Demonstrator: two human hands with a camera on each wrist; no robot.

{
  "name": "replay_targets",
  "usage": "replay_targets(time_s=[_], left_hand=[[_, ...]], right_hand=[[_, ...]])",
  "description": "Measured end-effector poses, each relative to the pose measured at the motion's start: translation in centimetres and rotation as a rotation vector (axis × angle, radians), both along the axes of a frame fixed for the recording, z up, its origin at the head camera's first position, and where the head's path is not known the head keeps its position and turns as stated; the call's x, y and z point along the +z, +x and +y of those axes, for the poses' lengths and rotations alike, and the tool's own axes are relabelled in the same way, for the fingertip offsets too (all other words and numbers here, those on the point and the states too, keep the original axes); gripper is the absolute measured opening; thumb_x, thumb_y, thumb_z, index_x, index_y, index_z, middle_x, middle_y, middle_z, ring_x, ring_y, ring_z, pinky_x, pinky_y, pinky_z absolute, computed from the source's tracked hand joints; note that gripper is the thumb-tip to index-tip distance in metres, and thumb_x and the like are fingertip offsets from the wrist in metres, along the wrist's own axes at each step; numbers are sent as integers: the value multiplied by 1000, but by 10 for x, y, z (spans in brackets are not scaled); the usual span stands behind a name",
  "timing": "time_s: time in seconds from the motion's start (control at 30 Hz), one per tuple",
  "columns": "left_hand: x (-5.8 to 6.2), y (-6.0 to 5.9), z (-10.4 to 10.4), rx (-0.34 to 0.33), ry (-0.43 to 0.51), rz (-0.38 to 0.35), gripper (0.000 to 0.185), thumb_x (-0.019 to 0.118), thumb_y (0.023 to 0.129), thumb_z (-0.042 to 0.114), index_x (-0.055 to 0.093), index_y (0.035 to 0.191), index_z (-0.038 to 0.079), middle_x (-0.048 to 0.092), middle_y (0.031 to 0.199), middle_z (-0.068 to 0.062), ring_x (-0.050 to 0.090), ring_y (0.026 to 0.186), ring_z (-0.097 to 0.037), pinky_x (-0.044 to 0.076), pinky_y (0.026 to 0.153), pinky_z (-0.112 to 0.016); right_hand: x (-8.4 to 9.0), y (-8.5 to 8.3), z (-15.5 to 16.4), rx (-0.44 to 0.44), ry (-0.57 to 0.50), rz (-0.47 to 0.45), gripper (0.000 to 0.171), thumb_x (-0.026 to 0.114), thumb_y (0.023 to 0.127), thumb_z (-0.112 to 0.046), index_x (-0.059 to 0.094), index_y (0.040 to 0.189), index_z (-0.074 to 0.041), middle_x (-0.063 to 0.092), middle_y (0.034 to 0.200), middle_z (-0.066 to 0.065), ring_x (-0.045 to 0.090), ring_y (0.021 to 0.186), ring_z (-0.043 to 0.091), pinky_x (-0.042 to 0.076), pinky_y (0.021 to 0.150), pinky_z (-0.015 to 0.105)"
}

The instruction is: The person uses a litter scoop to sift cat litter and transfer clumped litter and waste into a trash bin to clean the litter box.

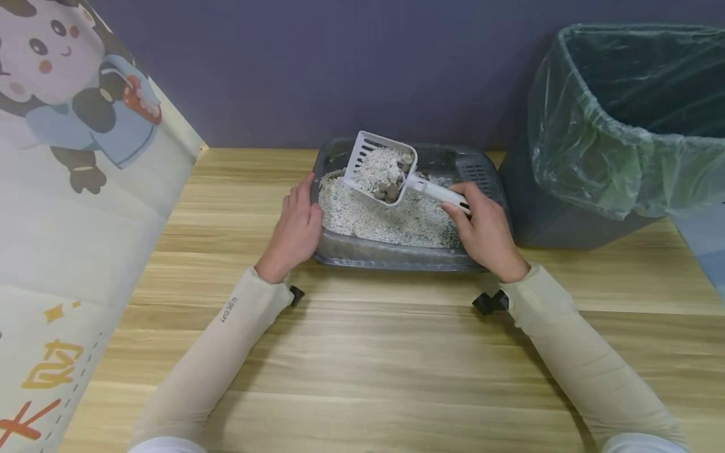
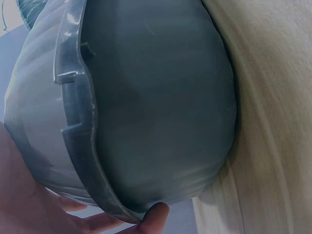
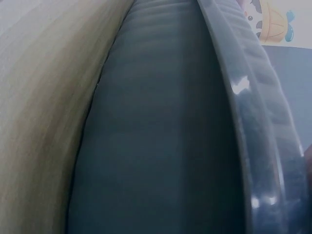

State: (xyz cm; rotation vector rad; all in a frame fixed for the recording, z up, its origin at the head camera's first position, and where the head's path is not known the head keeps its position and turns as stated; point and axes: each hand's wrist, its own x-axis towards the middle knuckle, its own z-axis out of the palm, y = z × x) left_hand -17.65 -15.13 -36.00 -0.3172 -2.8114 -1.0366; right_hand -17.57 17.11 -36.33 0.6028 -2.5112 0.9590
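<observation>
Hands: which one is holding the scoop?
The right hand grips the white scoop by its handle; the left hand only rests on the tray.

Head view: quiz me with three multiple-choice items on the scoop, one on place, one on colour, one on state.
1. Where is the scoop?
A. lifted over the litter tray
B. inside the bin
C. flat on the table

2. What colour is the scoop?
A. black
B. white
C. red

3. What state is the scoop in?
A. empty
B. broken in two
C. loaded with litter and dark clumps

Answers:
1. A: the right hand holds its handle with the head above the litter, while the left hand rests on the tray's left rim.
2. B: handle and slotted head are white.
3. C: pale granules and darker lumps fill the head.
</observation>
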Motion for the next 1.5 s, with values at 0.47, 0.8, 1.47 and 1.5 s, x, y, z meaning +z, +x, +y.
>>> replay_targets(time_s=[0.47, 0.8, 1.47, 1.5], left_hand=[[0, -1, 0, 10, 3, -11, 57, 29, 97, 20, 15, 151, 6, 28, 145, -21, 32, 124, -34, 32, 101, -49], [-1, 0, 0, 4, 13, -12, 57, 29, 97, 20, 14, 151, 7, 28, 145, -21, 33, 123, -34, 32, 101, -49], [-1, 1, 0, -5, 11, -5, 57, 28, 98, 21, 13, 151, 7, 27, 146, -21, 31, 125, -34, 31, 102, -49], [-1, 0, 0, -7, 12, -5, 57, 28, 98, 21, 13, 151, 7, 27, 146, -21, 31, 125, -34, 31, 102, -49]], right_hand=[[2, 2, 1, 1, 19, -99, 33, 49, 99, -31, 60, 113, -3, 43, 58, 1, 33, 40, 15, 29, 40, 31], [-1, 1, 3, 46, 8, -83, 28, 48, 99, -27, 66, 102, -5, 45, 58, 1, 29, 40, 13, 30, 47, 32], [1, 2, 0, -7, 10, -51, 32, 55, 96, -24, 55, 119, -2, 50, 79, 6, 39, 52, 17, 32, 46, 31], [1, 2, 0, -11, 11, -52, 33, 55, 96, -24, 55, 120, -2, 50, 80, 6, 39, 52, 17, 32, 46, 31]])
